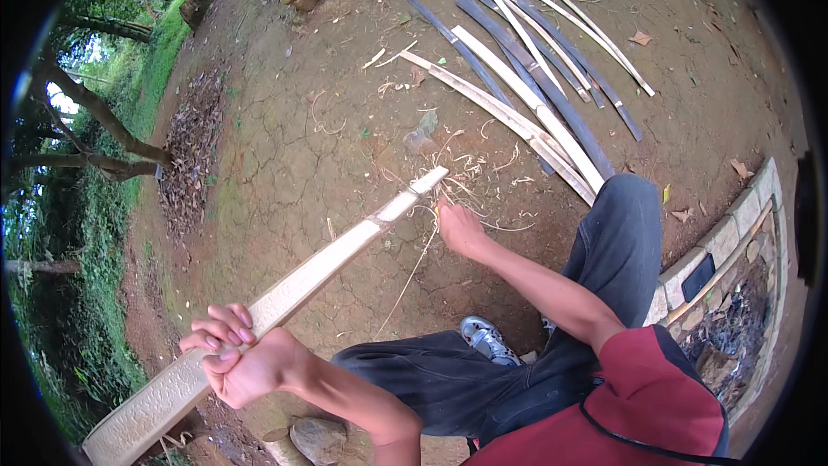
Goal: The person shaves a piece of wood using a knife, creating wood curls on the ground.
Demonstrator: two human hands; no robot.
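A long pale split bamboo slat (302, 280) slants from the lower left up to the middle of the view. It is wide at the near end and narrows at the far end, with darker node bands across it. My left hand (246, 361) is wrapped around its wider part, thumb and fingers over the edges. Just beside the narrow tip, my right hand (461, 229) is closed; what it grips is mostly hidden. A thin strip (410, 272) trails down toward the ground from near that hand. Curled shavings (466, 174) lie on the ground around the tip.
Several dark and pale bamboo slats (526, 60) lie on the cracked dirt at the upper right. A stone-edged fire pit (733, 328) with a phone (698, 278) on its rim is at the right. A rock (317, 440) sits near my leg; trees stand left.
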